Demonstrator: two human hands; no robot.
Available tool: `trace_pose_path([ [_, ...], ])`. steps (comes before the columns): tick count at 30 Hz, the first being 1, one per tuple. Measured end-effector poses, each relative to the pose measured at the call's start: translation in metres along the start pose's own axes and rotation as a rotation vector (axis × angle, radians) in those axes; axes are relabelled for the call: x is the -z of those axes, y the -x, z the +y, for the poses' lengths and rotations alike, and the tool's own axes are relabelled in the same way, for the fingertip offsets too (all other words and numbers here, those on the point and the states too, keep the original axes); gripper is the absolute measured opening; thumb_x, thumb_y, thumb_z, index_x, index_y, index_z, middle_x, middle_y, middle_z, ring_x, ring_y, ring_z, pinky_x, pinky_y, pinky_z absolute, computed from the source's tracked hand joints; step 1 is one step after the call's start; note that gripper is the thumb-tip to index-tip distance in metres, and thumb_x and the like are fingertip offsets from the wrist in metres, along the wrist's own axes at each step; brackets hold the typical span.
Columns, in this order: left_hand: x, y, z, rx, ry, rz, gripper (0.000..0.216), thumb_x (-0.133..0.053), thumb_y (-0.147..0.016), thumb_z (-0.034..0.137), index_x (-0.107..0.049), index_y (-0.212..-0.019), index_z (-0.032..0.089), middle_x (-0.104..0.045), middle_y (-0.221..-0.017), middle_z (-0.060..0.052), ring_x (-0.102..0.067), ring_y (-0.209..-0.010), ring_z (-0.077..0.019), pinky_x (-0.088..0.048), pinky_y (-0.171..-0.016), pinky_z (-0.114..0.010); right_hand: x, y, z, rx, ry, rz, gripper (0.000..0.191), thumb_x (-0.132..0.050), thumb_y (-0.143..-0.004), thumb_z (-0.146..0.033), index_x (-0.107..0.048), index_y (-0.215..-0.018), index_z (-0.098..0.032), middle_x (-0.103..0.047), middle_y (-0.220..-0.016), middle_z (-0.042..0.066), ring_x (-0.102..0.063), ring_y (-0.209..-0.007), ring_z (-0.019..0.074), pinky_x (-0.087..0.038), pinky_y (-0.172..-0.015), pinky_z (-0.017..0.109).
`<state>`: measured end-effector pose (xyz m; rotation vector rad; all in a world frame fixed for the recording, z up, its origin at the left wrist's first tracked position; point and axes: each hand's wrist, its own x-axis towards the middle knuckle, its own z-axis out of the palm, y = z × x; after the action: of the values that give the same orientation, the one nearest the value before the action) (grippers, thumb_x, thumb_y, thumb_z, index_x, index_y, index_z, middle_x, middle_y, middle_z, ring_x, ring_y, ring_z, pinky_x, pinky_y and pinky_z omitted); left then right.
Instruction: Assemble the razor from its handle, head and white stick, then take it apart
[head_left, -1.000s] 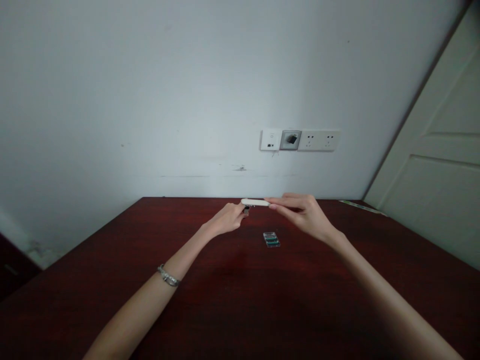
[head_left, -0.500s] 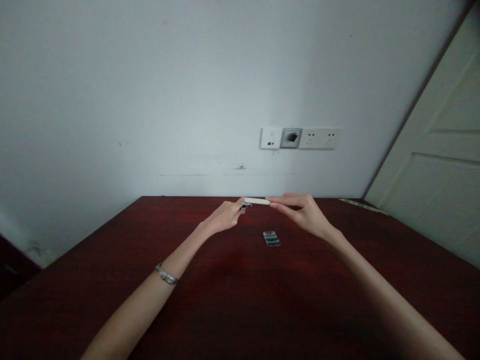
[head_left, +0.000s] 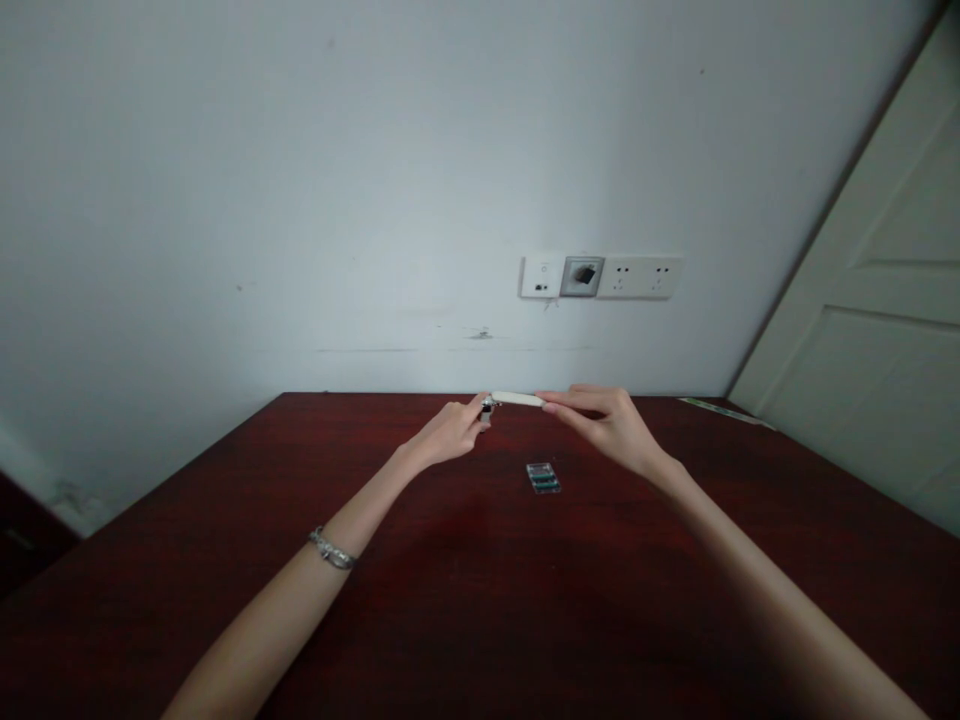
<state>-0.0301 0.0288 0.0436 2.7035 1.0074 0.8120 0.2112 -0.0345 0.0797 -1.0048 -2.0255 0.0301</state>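
My left hand (head_left: 452,433) is closed, its fingertips pinching a small silver-and-dark metal piece (head_left: 487,408) whose kind I cannot make out. A slim, off-white bar-like object (head_left: 517,399) reaches from that metal piece across to my right hand (head_left: 606,418). The thumb and fingers of my right hand pinch its right end. Both hands hold these things above the far part of the table, and whether the bar and the metal piece are joined is too small to tell. Nearer to me, a small clear flat pack (head_left: 543,477) with green bands lies on the tabletop.
The dark red wooden table (head_left: 480,620) meets a pale wall (head_left: 337,200) at its back edge. Sockets and switches (head_left: 600,277) sit on the wall. A white door (head_left: 885,330) stands at right, near a thin printed strip (head_left: 726,412) on the table.
The off-white bar has shifted slightly up and right and tilts a little differently. The metal piece at my left fingertips has turned slightly. The pack has stayed put.
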Motion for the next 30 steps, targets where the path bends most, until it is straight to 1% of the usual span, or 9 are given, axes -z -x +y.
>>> trace_pose_path([
  [3, -0.002, -0.001, 0.001, 0.018, 0.007, -0.004, 0.016, -0.044, -0.084, 0.017, -0.053, -0.097, 0.013, -0.063, -0.075, -0.006, -0.059, -0.067, -0.0160, -0.042, -0.064, -0.026, -0.006, 0.000, -0.011, 0.041, 0.116, 0.024, 0.030, -0.050, -0.087, -0.039, -0.068, -0.108, -0.026, -0.066, -0.074, 0.004, -0.054, -0.059, 0.0119, -0.039, -0.057, 0.024],
  [5, -0.001, -0.002, 0.002, 0.013, 0.027, -0.001, 0.014, -0.045, -0.084, 0.017, -0.053, -0.095, 0.013, -0.062, -0.073, -0.005, -0.057, -0.064, -0.0148, -0.041, -0.062, -0.026, -0.008, 0.001, -0.013, 0.076, 0.170, 0.022, 0.030, -0.049, -0.088, -0.038, -0.067, -0.110, -0.027, -0.066, -0.075, 0.004, -0.053, -0.057, 0.0112, -0.038, -0.056, 0.023],
  [11, 0.003, -0.001, 0.004, 0.040, 0.194, 0.042, 0.012, -0.048, -0.083, 0.021, -0.049, -0.093, 0.015, -0.061, -0.069, -0.001, -0.053, -0.055, -0.0102, -0.039, -0.056, -0.023, 0.003, 0.001, 0.009, 0.072, 0.178, 0.049, 0.031, -0.050, -0.087, -0.039, -0.069, -0.107, -0.025, -0.064, -0.071, 0.004, -0.053, -0.056, 0.0108, -0.039, -0.055, 0.023],
  [14, 0.003, -0.001, 0.006, 0.069, 0.301, 0.024, 0.012, -0.047, -0.083, 0.020, -0.047, -0.094, 0.016, -0.063, -0.072, -0.001, -0.055, -0.056, -0.0098, -0.041, -0.056, -0.022, 0.008, 0.000, 0.013, 0.059, 0.140, 0.098, 0.031, -0.051, -0.087, -0.039, -0.069, -0.106, -0.023, -0.064, -0.070, 0.004, -0.054, -0.057, 0.0118, -0.040, -0.057, 0.024],
  [17, 0.001, -0.002, 0.009, 0.079, 0.361, -0.017, 0.013, -0.049, -0.082, 0.019, -0.045, -0.094, 0.015, -0.063, -0.072, -0.002, -0.058, -0.060, -0.0112, -0.042, -0.056, -0.022, 0.005, -0.001, 0.001, 0.074, 0.118, 0.112, 0.031, -0.050, -0.087, -0.039, -0.069, -0.107, -0.023, -0.064, -0.069, 0.004, -0.053, -0.057, 0.0119, -0.040, -0.056, 0.024],
  [20, 0.000, -0.003, 0.012, 0.092, 0.362, -0.041, 0.013, -0.052, -0.080, 0.021, -0.046, -0.090, 0.015, -0.062, -0.068, -0.002, -0.058, -0.058, -0.0121, -0.043, -0.054, -0.023, 0.000, -0.001, -0.013, 0.098, 0.168, 0.081, 0.031, -0.049, -0.088, -0.038, -0.068, -0.110, -0.025, -0.063, -0.069, 0.003, -0.052, -0.055, 0.0110, -0.039, -0.054, 0.023],
  [22, 0.001, -0.002, 0.015, 0.096, 0.381, -0.052, 0.013, -0.052, -0.080, 0.021, -0.047, -0.089, 0.014, -0.062, -0.068, -0.003, -0.058, -0.057, -0.0120, -0.043, -0.054, -0.023, 0.000, -0.001, -0.016, 0.104, 0.203, 0.064, 0.031, -0.048, -0.089, -0.038, -0.067, -0.110, -0.026, -0.063, -0.070, 0.003, -0.052, -0.055, 0.0105, -0.039, -0.054, 0.023],
  [25, 0.004, -0.001, 0.019, 0.092, 0.453, -0.071, 0.016, -0.052, -0.080, 0.021, -0.046, -0.094, 0.014, -0.062, -0.070, -0.002, -0.059, -0.058, -0.0115, -0.044, -0.052, -0.022, 0.008, -0.001, -0.007, 0.103, 0.223, 0.040, 0.031, -0.048, -0.089, -0.039, -0.068, -0.109, -0.026, -0.064, -0.072, 0.003, -0.053, -0.056, 0.0107, -0.039, -0.055, 0.022],
  [30, 0.008, 0.001, 0.020, 0.113, 0.519, -0.108, 0.022, -0.051, -0.081, 0.023, -0.043, -0.099, 0.015, -0.061, -0.070, -0.001, -0.058, -0.055, -0.0111, -0.040, -0.042, -0.018, 0.027, -0.001, 0.011, 0.107, 0.264, 0.029, 0.030, -0.049, -0.088, -0.038, -0.068, -0.108, -0.026, -0.065, -0.073, 0.003, -0.054, -0.059, 0.0113, -0.039, -0.057, 0.023],
])
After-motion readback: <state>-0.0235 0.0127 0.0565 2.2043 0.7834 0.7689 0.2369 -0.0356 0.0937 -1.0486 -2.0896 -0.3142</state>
